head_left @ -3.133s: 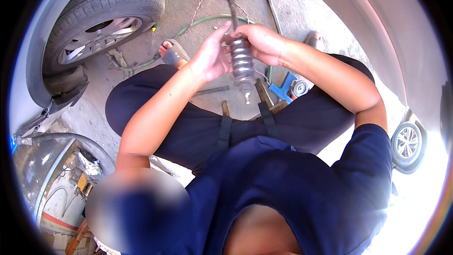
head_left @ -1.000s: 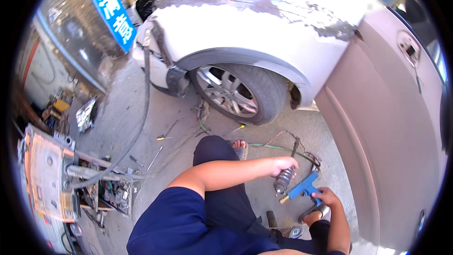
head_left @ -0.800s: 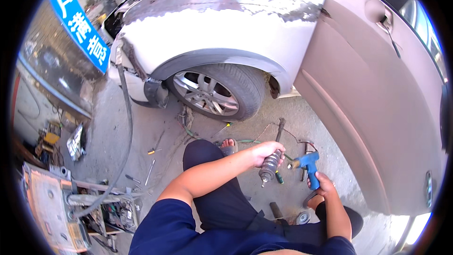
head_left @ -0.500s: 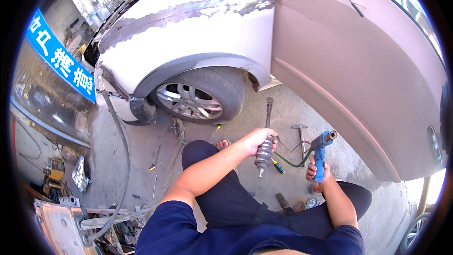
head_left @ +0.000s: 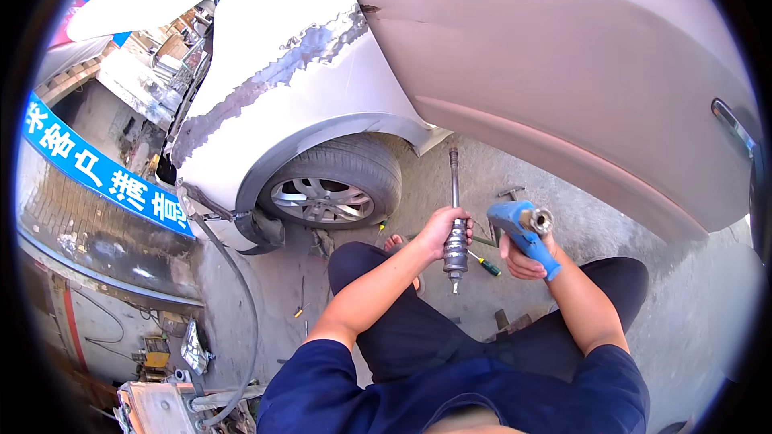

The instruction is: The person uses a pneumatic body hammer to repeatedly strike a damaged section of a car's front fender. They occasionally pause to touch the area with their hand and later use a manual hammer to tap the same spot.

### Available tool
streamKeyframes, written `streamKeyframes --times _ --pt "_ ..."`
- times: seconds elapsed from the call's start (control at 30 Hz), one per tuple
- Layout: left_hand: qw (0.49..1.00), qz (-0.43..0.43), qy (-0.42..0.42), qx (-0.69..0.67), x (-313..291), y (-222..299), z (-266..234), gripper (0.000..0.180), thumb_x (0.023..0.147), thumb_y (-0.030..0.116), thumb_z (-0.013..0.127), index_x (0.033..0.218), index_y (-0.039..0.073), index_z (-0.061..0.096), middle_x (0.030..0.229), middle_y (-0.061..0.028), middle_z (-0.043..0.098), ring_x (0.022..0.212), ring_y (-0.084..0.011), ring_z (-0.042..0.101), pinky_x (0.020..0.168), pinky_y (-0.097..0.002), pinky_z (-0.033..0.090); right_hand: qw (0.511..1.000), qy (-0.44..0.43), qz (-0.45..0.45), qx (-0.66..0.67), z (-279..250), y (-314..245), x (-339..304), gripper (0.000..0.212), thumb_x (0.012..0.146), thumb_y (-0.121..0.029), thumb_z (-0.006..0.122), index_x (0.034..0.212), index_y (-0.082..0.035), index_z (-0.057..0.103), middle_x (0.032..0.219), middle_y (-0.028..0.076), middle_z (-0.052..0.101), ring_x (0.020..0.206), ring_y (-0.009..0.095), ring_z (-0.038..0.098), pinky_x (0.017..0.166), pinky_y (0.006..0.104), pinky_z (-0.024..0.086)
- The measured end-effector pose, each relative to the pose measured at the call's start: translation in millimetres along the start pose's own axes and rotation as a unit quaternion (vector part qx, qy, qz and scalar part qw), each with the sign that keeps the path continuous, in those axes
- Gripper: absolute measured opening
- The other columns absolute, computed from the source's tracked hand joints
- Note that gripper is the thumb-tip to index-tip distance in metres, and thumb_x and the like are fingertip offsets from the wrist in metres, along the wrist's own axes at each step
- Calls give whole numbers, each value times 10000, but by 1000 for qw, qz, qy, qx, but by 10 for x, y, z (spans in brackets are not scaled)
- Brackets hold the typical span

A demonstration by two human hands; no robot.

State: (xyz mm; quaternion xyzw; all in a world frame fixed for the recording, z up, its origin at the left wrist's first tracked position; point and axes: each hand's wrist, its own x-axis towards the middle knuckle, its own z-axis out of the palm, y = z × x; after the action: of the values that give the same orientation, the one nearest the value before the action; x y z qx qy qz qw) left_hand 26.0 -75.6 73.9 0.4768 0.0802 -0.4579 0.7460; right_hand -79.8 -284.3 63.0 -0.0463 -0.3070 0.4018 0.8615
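My left hand (head_left: 444,229) is closed around a slide hammer (head_left: 456,259), a metal rod with a thick ribbed sleeve. Its shaft points away toward the car and its tipped end faces me. In my right hand (head_left: 524,262) is a blue pistol-grip tool (head_left: 515,215), its round metal nozzle turned up toward me. The two tools are apart. On the ground between them lies a green-handled screwdriver (head_left: 489,267). A hammer (head_left: 509,192) lies beyond the blue tool, partly hidden by it.
Ahead stands a light car with a fender (head_left: 346,72) scraped to bare metal, above a wheel (head_left: 378,185). Its door (head_left: 547,96) hangs open at the right. A thick hose (head_left: 253,313) curves down the left to a cluttered machine (head_left: 153,410). Small tools lie on the ground.
The blue tool has come left, closer to the slide hammer, and its nozzle has turned toward me. The slide hammer stands more upright in my left hand. The whole view has shifted.
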Motion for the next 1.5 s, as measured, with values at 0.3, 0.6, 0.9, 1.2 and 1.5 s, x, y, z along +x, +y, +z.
streamKeyframes --times 0.3,0.6,0.9,1.2,1.5 --pt "990 101 -21 100 -33 229 -105 167 928 204 588 912 75 483 726 -79 610 571 -160 614 500 -309 535 984 -39 -113 135 -151 132 121 416 919 -413 546 1207 -113 533 748 112 639 516 195 615 458 303 494" --pt "968 249 4 -19 -208 545 -5 331 976 340 498 799 77 402 690 -136 563 569 -222 590 529 -372 535 990 26 1 141 -365 318 417 507 821 -431 642 1214 -142 504 566 -23 543 432 120 561 474 290 489" --pt "852 488 52 -184 -338 1036 -232 422 1001 458 356 766 122 453 688 -94 550 611 -241 550 609 -431 496 965 224 -75 111 -595 35 285 368 886 -439 595 1030 -105 540 607 -29 465 462 103 447 586 335 421" --pt "831 494 113 -230 -375 1236 -521 424 995 433 380 728 130 509 723 -76 552 640 -226 535 634 -417 484 899 432 -49 63 -621 219 435 293 859 -337 620 989 -85 547 632 12 494 515 139 462 602 354 429" --pt "808 517 153 -238 -486 1250 -634 430 994 411 359 709 115 488 752 -84 556 674 -238 546 658 -420 487 897 437 -53 40 -607 314 478 290 874 -323 609 1004 -72 546 646 32 514 534 157 494 604 358 444"
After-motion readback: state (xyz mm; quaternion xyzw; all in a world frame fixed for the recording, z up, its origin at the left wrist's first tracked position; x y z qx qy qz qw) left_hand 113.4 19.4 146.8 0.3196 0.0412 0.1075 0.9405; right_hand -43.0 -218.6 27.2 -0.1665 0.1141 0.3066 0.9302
